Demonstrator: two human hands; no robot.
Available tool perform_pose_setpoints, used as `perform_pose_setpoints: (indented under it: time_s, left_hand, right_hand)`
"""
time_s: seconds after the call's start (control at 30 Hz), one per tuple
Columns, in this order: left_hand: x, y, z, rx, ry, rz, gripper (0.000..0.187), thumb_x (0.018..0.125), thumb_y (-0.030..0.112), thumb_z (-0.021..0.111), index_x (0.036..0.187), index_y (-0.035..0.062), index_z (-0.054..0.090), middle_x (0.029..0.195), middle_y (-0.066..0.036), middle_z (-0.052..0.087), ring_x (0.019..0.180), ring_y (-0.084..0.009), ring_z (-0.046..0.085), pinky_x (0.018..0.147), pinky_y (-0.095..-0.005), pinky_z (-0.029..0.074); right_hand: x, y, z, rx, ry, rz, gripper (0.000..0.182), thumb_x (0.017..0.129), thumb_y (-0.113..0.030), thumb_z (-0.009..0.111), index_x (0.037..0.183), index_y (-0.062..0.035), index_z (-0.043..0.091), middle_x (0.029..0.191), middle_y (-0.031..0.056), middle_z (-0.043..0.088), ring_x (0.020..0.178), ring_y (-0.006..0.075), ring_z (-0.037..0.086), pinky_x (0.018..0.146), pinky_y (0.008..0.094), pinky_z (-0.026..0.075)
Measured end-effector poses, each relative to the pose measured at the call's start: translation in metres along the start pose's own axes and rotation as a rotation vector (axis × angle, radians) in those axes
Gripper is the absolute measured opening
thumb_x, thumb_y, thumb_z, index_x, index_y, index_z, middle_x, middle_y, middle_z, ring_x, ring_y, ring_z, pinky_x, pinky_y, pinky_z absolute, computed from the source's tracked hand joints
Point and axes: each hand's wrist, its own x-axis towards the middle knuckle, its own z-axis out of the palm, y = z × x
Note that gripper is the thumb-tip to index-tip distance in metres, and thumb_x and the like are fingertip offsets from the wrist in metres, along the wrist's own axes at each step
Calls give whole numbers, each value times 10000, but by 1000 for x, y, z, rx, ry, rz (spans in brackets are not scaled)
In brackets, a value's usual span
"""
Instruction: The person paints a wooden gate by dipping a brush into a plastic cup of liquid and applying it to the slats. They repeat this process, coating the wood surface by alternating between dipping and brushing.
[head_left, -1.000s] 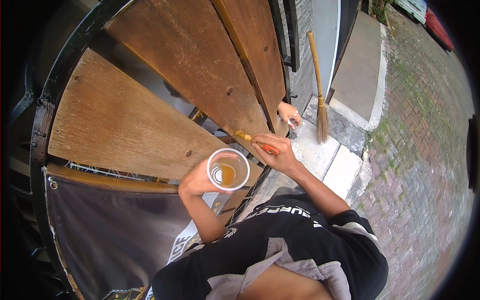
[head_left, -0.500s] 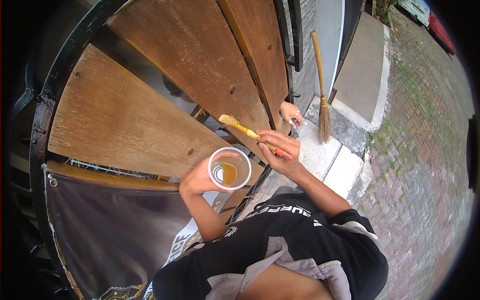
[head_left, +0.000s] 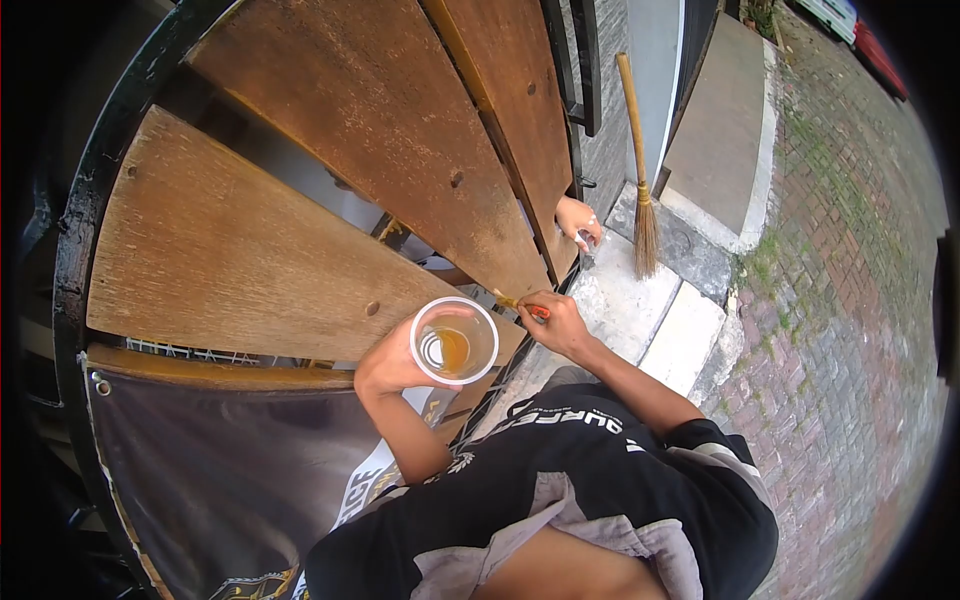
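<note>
My left hand (head_left: pixel 388 358) is wrapped round a clear plastic cup (head_left: pixel 455 342) with a little amber liquid at the bottom. In my right hand (head_left: pixel 558 324) is a paintbrush (head_left: pixel 508 300) with a red-ended handle, its pale bristles pointing left. The bristles overlap the lower end of a brown wooden board (head_left: pixel 370 120), just right of the cup rim. Behind the cup lies a lighter, worn board (head_left: pixel 240 250) of the same gate-like panel.
Another person's hand (head_left: pixel 577 222), with white smears, reaches round the right board (head_left: pixel 525 100). A broom (head_left: pixel 641 180) leans by the wall over a pale step (head_left: pixel 625 285). A black metal frame (head_left: pixel 75 230) edges the panel; a dark banner (head_left: pixel 220 440) hangs below.
My right hand has moved down and left, bringing the brush from above the cup to the lower end of the board. The left hand and cup stay nearly still.
</note>
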Motion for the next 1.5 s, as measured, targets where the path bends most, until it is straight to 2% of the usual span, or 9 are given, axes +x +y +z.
perform_pose_setpoints:
  time_s: [0.1, 0.4, 0.47, 0.87, 0.97, 1.2, 1.37, 1.4, 1.5]
  left_hand:
    - [-1, 2, 0, -2, 5, -6, 878, 501, 106, 927, 1289, 55, 543, 1311, -86, 546, 1229, -212, 500, 1059, -346, 375]
    - [-1, 3, 0, -22, -1, -36, 883, 498, 116, 929, 1289, 49, 541, 1312, -87, 544, 1230, -213, 497, 1058, -344, 374]
    - [0, 0, 0, -12, -10, -29, 886, 496, 120, 930, 1290, 50, 541, 1312, -88, 544, 1232, -213, 496, 1059, -345, 373]
    - [-1, 2, -1, -14, -16, -70, 881, 501, 108, 926, 1291, 51, 541, 1323, -91, 539, 1245, -216, 492, 1063, -342, 368]
    - [-1, 3, 0, -40, -10, -72, 878, 503, 103, 926, 1289, 49, 540, 1319, -90, 540, 1243, -212, 491, 1062, -340, 367]
    - [-1, 4, 2, -75, 10, -76, 873, 499, 101, 927, 1281, 43, 542, 1310, -88, 544, 1232, -204, 495, 1056, -337, 372]
    - [-1, 3, 0, -4, 1, -58, 869, 500, 103, 927, 1278, 42, 544, 1303, -87, 550, 1224, -207, 503, 1052, -338, 377]
    - [-1, 2, 0, -8, 7, -57, 868, 501, 104, 926, 1278, 42, 545, 1301, -88, 553, 1221, -209, 507, 1052, -339, 379]
    - [-1, 0, 1, -7, 11, -47, 867, 504, 107, 925, 1281, 45, 545, 1299, -89, 557, 1218, -211, 511, 1050, -341, 382]
  right_hand:
    - [9, -18, -5, 14, 57, 16, 74, 790, -19, 686, 854, 14, 701, 848, 167, 702, 739, 324, 693, 675, 362, 555]
    - [32, -52, -11, 89, 210, -102, 96, 820, -28, 689, 901, 23, 698, 859, 161, 708, 732, 292, 705, 652, 336, 553]
    - [35, -56, -11, 86, 228, -70, 89, 823, -13, 695, 904, 23, 698, 864, 136, 717, 750, 242, 708, 681, 314, 551]
    - [48, -72, -17, 125, 248, -168, 109, 817, -8, 710, 921, 24, 706, 901, 132, 723, 800, 229, 716, 712, 304, 560]
    - [50, -76, -18, 147, 267, -229, 119, 814, -15, 714, 927, 21, 710, 928, 144, 723, 804, 250, 718, 691, 310, 567]
    - [59, -96, -31, 213, 289, -286, 130, 802, -1, 717, 930, 21, 708, 927, 150, 725, 798, 236, 719, 684, 292, 567]
    - [49, -94, -41, 132, 350, -334, 132, 779, 21, 708, 911, 12, 694, 875, 127, 720, 736, 215, 707, 641, 287, 555]
    - [44, -96, -45, 109, 314, -284, 107, 773, 35, 705, 878, 31, 686, 851, 130, 714, 760, 206, 705, 680, 292, 554]
    - [32, -68, -43, 15, 244, -277, 118, 771, 28, 704, 888, 20, 690, 853, 128, 712, 751, 222, 705, 671, 300, 557]
